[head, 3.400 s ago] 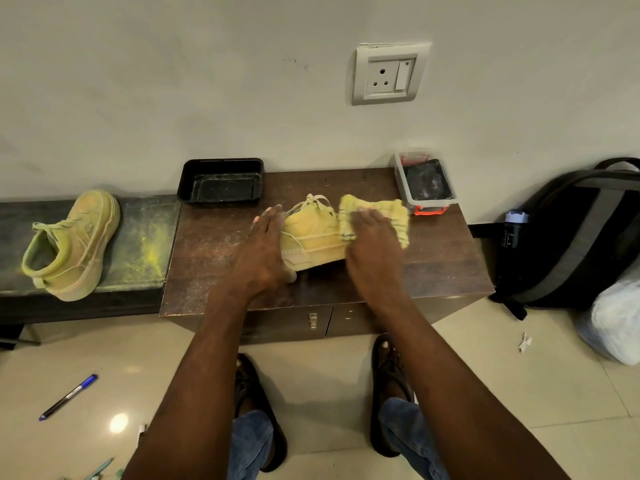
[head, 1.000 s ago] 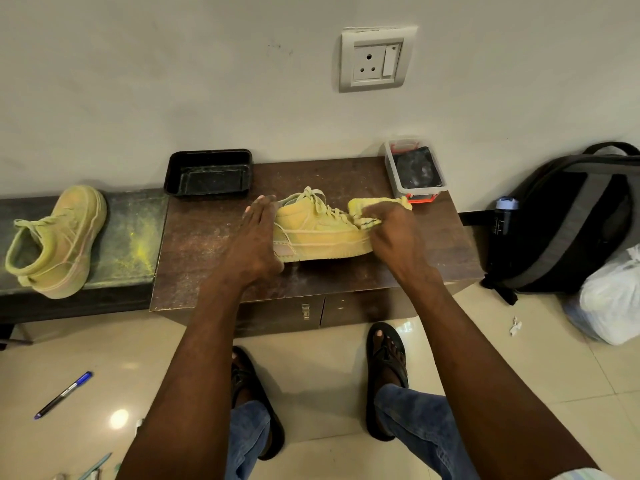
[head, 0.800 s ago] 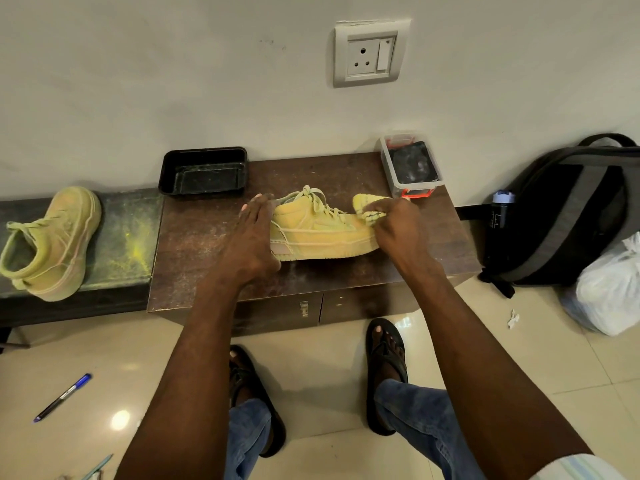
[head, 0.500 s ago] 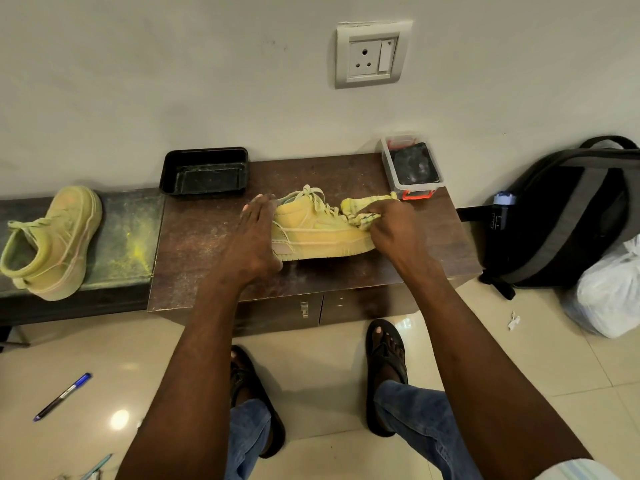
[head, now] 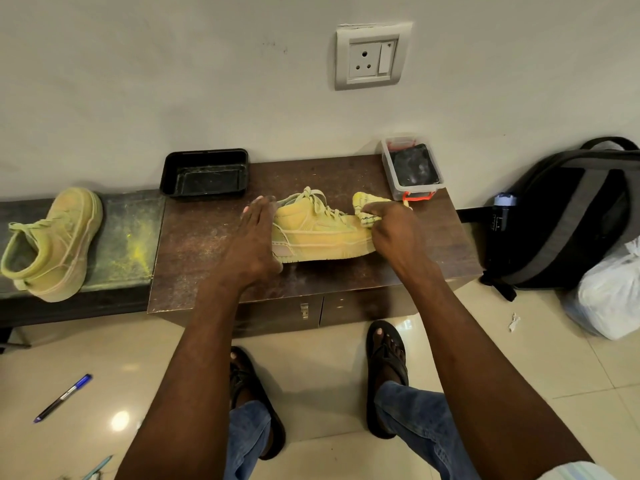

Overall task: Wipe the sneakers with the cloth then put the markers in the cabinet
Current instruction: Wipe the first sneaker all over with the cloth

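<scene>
Both hands are on the yellow sneaker lying on the brown cabinet surface: the left hand presses flat and open against its heel, while the right hand is closed around a bunched yellow cloth at the toe. The sneaker's long axis runs left to right between them, so the cloth hand is placed to sweep back along its side. A second sneaker waits well apart on the left bench surface; a blue marker lies on the floor
</scene>
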Available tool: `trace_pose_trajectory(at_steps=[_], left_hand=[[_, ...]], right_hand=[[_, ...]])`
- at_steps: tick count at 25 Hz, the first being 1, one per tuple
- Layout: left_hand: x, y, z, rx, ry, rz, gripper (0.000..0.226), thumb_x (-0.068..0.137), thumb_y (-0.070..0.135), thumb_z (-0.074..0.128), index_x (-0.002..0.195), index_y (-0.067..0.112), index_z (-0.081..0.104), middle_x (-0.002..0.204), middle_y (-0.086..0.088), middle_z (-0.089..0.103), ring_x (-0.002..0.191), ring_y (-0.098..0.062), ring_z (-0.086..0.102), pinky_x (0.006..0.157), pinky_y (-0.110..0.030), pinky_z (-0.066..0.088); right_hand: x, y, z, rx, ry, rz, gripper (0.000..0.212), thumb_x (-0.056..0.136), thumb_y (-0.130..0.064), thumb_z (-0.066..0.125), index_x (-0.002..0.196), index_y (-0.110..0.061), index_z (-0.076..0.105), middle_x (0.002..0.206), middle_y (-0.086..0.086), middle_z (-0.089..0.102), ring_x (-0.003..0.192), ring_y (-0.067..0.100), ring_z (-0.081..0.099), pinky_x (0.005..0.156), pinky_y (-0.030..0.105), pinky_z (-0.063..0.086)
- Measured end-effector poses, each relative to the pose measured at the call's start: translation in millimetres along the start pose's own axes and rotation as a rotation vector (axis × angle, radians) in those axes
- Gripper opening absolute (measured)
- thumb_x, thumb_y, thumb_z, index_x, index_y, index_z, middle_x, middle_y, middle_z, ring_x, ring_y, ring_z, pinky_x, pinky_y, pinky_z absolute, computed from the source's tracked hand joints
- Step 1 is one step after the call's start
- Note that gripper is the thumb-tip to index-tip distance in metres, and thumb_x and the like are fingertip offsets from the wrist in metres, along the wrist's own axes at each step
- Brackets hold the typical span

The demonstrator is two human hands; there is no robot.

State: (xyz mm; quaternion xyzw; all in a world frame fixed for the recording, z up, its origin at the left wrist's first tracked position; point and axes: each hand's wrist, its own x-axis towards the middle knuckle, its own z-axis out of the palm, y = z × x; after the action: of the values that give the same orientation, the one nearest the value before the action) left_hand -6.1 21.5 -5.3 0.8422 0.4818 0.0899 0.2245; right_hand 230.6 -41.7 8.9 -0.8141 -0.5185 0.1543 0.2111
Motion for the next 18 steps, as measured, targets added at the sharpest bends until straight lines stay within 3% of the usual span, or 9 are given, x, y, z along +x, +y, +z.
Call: trace_pose_trajectory(at_steps=[3, 5, 9, 11, 14, 18], left_hand=[[1, -2, 2, 0.025, 0.017, 0.031, 0.11, 0.062, 0.006, 0.079, 0.151, 0.012, 0.014, 0.159, -0.005, 0.011, 0.147, -0.019, 0.002, 0.121, -0.035, 0.01], [1, -3, 2, 0.028, 0.021, 0.035, 0.109, 0.063, 0.005, 0.078, 0.151, 0.012, 0.015, 0.159, -0.005, 0.012, 0.147, -0.018, 0.002, 0.121, -0.034, 0.007], [2, -7, 4, 0.051, 0.042, 0.056, 0.107, 0.062, 0.006, 0.078, 0.15, 0.012, 0.017, 0.158, -0.006, 0.015, 0.147, -0.018, 0.003, 0.12, -0.03, 0.002], [2, -8, 5, 0.058, 0.048, 0.064, 0.106, 0.062, 0.008, 0.078, 0.15, 0.011, 0.017, 0.157, -0.007, 0.016, 0.147, -0.019, 0.004, 0.119, -0.028, -0.002], [3, -7, 5, 0.066, 0.061, 0.064, 0.105, 0.061, 0.008, 0.079, 0.149, 0.01, 0.02, 0.156, -0.008, 0.019, 0.147, -0.02, 0.008, 0.12, -0.03, -0.001], [4, -7, 3, 0.056, 0.065, 0.055, 0.106, 0.058, 0.011, 0.08, 0.147, 0.012, 0.023, 0.154, -0.006, 0.022, 0.146, -0.02, 0.011, 0.121, -0.034, 0.001]], right_hand=[[1, -6, -1, 0.062, -0.076, -0.1, 0.041, 0.077, 0.002, 0.048, 0.105, -0.015, 0.074, 0.111, 0.007, 0.071, 0.102, 0.023, 0.062, 0.091, 0.036, 0.05], [2, -3, -1, 0.025, -0.05, -0.061, 0.038, 0.078, -0.002, 0.05, 0.108, -0.011, 0.072, 0.105, 0.011, 0.071, 0.093, 0.025, 0.064, 0.085, 0.037, 0.052], [-6, 2, -3, -0.135, 0.021, 0.045, 0.023, 0.088, -0.008, 0.051, 0.102, 0.002, 0.066, 0.101, 0.02, 0.067, 0.092, 0.033, 0.061, 0.082, 0.037, 0.046], [-6, -5, -8, -0.055, -0.029, -0.025, 0.026, 0.085, -0.003, 0.05, 0.103, 0.0, 0.068, 0.103, 0.018, 0.069, 0.093, 0.032, 0.061, 0.076, 0.033, 0.046], [1, -9, -6, 0.035, -0.129, -0.106, 0.036, 0.079, -0.001, 0.051, 0.106, -0.012, 0.073, 0.109, 0.009, 0.071, 0.096, 0.023, 0.063, 0.085, 0.035, 0.052], [-2, 15, -5, -0.028, 0.024, 0.074, 0.028, 0.087, -0.006, 0.053, 0.11, 0.0, 0.066, 0.104, 0.017, 0.068, 0.091, 0.032, 0.061, 0.077, 0.031, 0.046]])
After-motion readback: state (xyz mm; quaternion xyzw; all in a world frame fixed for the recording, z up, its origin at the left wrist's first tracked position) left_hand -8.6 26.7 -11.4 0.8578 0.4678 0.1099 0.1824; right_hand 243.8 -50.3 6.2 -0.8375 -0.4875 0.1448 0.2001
